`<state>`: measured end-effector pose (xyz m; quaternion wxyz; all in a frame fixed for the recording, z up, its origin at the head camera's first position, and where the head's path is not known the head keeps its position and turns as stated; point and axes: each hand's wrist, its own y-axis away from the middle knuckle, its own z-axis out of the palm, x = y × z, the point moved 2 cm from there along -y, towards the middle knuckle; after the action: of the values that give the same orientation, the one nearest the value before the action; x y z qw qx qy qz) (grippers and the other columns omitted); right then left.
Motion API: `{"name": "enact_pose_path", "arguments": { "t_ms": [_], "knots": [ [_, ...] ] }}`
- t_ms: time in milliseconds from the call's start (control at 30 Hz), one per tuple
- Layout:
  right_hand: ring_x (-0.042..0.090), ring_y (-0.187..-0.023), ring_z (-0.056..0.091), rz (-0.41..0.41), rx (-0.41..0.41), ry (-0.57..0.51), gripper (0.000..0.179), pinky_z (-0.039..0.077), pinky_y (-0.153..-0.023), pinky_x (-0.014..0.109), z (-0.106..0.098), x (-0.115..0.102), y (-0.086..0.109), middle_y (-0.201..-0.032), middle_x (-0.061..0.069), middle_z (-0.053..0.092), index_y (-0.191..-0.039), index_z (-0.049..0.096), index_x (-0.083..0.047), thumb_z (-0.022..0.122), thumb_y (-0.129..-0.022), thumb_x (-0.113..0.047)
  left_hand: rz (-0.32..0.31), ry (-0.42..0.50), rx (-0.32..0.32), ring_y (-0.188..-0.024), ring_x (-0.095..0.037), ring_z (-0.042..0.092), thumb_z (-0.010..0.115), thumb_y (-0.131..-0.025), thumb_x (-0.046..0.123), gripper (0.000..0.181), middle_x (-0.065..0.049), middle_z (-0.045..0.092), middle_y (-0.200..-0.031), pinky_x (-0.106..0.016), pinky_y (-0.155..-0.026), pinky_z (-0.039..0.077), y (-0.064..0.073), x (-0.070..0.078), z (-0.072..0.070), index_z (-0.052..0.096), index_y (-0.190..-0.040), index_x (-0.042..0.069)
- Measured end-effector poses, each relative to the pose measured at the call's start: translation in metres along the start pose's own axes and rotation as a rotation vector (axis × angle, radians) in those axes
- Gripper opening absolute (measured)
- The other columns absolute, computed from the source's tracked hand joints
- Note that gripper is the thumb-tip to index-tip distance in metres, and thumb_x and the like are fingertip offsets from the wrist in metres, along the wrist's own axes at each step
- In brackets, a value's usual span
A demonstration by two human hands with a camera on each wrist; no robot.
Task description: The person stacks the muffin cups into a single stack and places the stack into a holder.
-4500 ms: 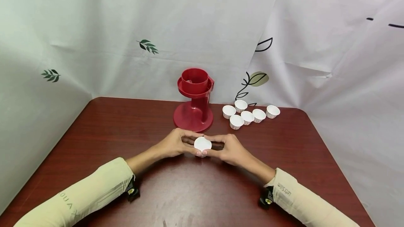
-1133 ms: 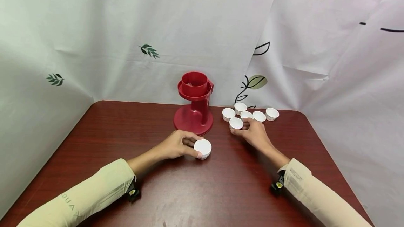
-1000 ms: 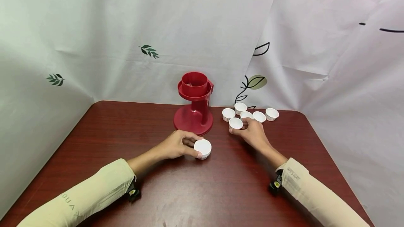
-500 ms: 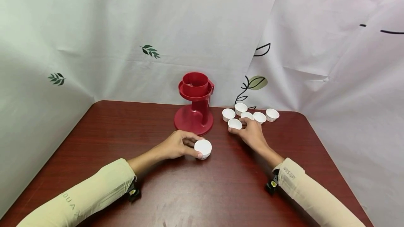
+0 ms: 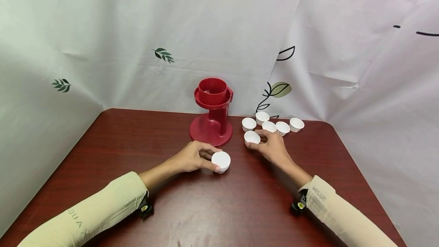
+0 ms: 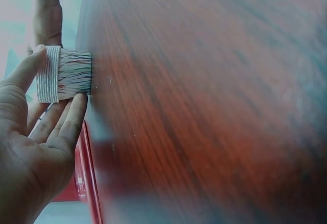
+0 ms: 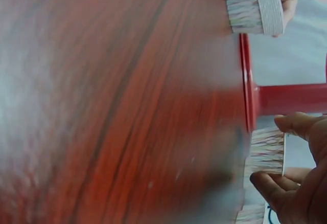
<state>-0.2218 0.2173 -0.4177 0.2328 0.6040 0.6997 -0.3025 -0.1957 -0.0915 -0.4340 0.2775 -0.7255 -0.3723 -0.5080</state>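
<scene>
In the head view my left hand [image 5: 192, 157] grips a stack of white paper baking cups [image 5: 221, 161] near the middle of the table. Several nested rims show on the stack [image 6: 64, 74] in the left wrist view, with thumb and fingers on opposite sides of it. Farther right, my right hand [image 5: 274, 148] holds a single white paper cup [image 5: 252, 137] between thumb and fingers. Streaky coloured print covers the side of this cup [image 7: 266, 150] in the right wrist view. Both cups stand upright, and the single one sits at the near left of the other loose cups.
A red plastic stand with a round holder [image 5: 212, 94] rises at the back of the brown table [image 5: 212, 209], behind the stack. Several loose white cups [image 5: 269, 127] stand at the back right. A pale curtain [image 5: 137, 29] hangs behind the table.
My right hand has left the stack, reached the loose cups and taken hold of the front one. That cup has shifted slightly left and nearer. My left hand has kept its grip on the stack.
</scene>
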Motion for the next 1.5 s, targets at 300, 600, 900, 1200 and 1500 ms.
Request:
{"name": "enact_pose_path", "arguments": {
  "t_ms": [300,600,900,1200,1500],
  "knots": [
    [0.025,-0.108,0.083,-0.013,-0.068,-0.134,0.056,0.068,-0.093,0.033,0.003,-0.021,0.008,-0.121,0.012,0.085,-0.135,0.080,-0.008,0.098,-0.087,-0.030,-0.006,-0.009,0.000,-0.106,-0.019,0.086,0.100,-0.084,0.013,0.051,-0.011,0.087,-0.119,-0.018,-0.089,0.064,-0.001,0.001,-0.001,0.083,-0.132,0.004],
    [0.024,-0.107,0.086,-0.080,-0.153,-0.264,0.056,0.071,-0.093,0.031,0.008,-0.044,0.022,-0.122,0.012,0.086,-0.135,0.079,-0.008,0.100,-0.086,-0.026,-0.032,-0.031,-0.013,-0.100,-0.016,0.086,0.103,-0.080,0.013,0.052,-0.007,0.089,-0.112,-0.020,-0.086,0.066,-0.005,0.001,-0.003,0.085,-0.128,0.007],
    [0.024,-0.110,0.085,-0.169,-0.256,-0.380,0.055,0.070,-0.095,0.029,0.016,-0.063,0.034,-0.124,0.012,0.086,-0.137,0.078,-0.006,0.099,-0.089,-0.020,-0.019,-0.054,-0.014,-0.102,-0.017,0.086,0.105,-0.077,0.012,0.053,-0.008,0.088,-0.112,-0.021,-0.088,0.068,-0.008,0.000,-0.004,0.085,-0.125,0.004],
    [0.022,-0.108,0.085,-0.203,-0.291,-0.383,0.053,0.070,-0.094,0.029,0.029,-0.066,0.039,-0.121,0.011,0.086,-0.138,0.078,-0.006,0.098,-0.090,-0.019,-0.025,-0.061,-0.017,-0.101,-0.016,0.085,0.103,-0.078,0.012,0.045,-0.007,0.088,-0.109,-0.023,-0.088,0.069,-0.006,-0.001,-0.004,0.086,-0.119,0.004],
    [0.018,-0.110,0.084,-0.243,-0.319,-0.332,0.053,0.070,-0.096,0.029,0.038,-0.062,0.040,-0.127,0.009,0.085,-0.139,0.079,-0.010,0.098,-0.091,-0.024,-0.027,-0.042,-0.015,-0.101,-0.015,0.085,0.103,-0.078,0.010,0.046,-0.006,0.088,-0.110,-0.024,-0.088,0.069,-0.006,0.000,-0.002,0.085,-0.120,0.005]
  ]
}}
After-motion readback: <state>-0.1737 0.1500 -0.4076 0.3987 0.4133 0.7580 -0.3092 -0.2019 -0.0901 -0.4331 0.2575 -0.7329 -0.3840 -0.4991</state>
